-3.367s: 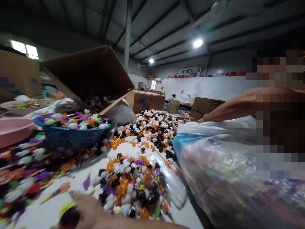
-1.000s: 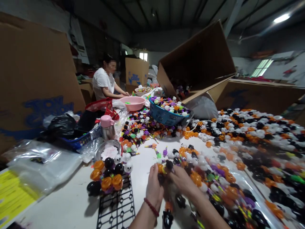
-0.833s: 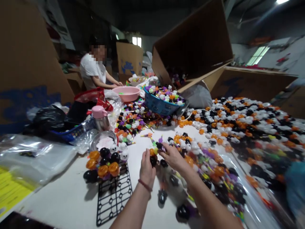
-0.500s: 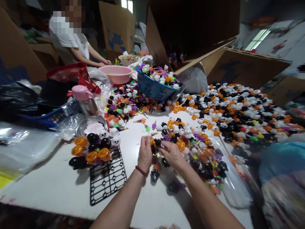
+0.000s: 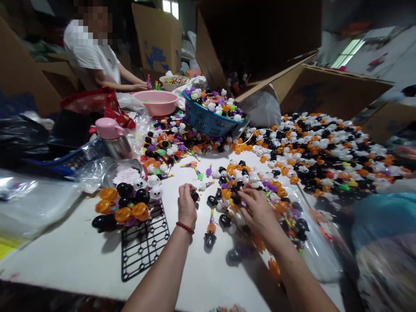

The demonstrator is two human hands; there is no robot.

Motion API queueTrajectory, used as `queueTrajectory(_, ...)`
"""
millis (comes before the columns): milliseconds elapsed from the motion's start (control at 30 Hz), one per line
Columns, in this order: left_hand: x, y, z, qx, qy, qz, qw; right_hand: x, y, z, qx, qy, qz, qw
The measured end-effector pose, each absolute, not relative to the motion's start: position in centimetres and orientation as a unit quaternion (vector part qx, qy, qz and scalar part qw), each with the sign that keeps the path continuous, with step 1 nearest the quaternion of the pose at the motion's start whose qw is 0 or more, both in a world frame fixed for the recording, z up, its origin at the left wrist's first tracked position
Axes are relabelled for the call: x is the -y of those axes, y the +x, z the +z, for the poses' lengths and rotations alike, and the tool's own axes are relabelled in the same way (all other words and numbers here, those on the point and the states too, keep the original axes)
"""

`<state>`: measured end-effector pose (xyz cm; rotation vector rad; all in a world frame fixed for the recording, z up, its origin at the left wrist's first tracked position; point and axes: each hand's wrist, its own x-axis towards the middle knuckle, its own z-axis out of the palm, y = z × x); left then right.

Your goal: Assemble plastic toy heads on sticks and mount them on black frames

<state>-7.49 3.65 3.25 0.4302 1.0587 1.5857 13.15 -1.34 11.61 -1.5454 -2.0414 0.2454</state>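
My left hand (image 5: 187, 206), with a red bead bracelet on its wrist, is closed over the table around a small Halloween toy with a black end (image 5: 195, 196); the rest of that toy is hidden by the fingers. Over the near pile of Halloween toys (image 5: 247, 173), my right hand (image 5: 260, 212) has its thumb and fingers apart, the fingertips among black and purple pieces. Whether it grips one cannot be made out. Between the hands lies a toy with a black head (image 5: 210, 239), an orange middle and a striped stick.
A black plastic grid (image 5: 143, 247) bears pumpkin, skull and black heads at left. Behind stand a pink-lidded flask (image 5: 112, 134), a pink basin (image 5: 156, 104) and a full blue basket (image 5: 208, 121). A larger heap (image 5: 325, 147) spreads right. A co-worker (image 5: 94, 60) stands beyond the basin.
My hands were together on one toy and are now apart. The left has moved left with a black-ended toy; the right has moved right onto the pile.
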Motion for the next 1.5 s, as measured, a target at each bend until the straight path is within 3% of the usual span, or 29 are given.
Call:
queueTrajectory(67,-4.2,-7.3,3.2,-0.431,0.149,0.696,0.555,1.3,13.6,11.9,0.752,-0.574,0.063,0.319)
queueTrajectory(233,-4.2,-6.6,4.2,-0.346,0.134,0.703,0.607,0.2,9.7,11.4,0.679,-0.599,0.269,0.327)
queueTrajectory(333,-3.6,-6.5,4.7,-0.352,0.152,0.679,0.626,-0.1,7.0,10.6,0.669,-0.602,0.304,0.313)
queueTrajectory(567,-3.0,-6.1,4.6,-0.447,0.196,0.649,0.583,0.0,6.8,10.1,0.779,-0.517,0.245,0.256)
queueTrajectory(867,-2.7,-6.6,4.1,-0.539,0.375,0.613,0.439,0.8,7.4,11.6,0.813,-0.554,0.138,0.113)
queueTrajectory(1300,-2.6,-6.4,3.4,-0.536,0.419,0.571,0.460,0.0,7.2,11.0,0.780,-0.510,0.275,0.236)
queueTrajectory(1500,-2.5,-5.5,2.4,-0.567,0.407,0.574,0.429,0.4,5.3,9.3,0.785,-0.545,0.199,0.216)
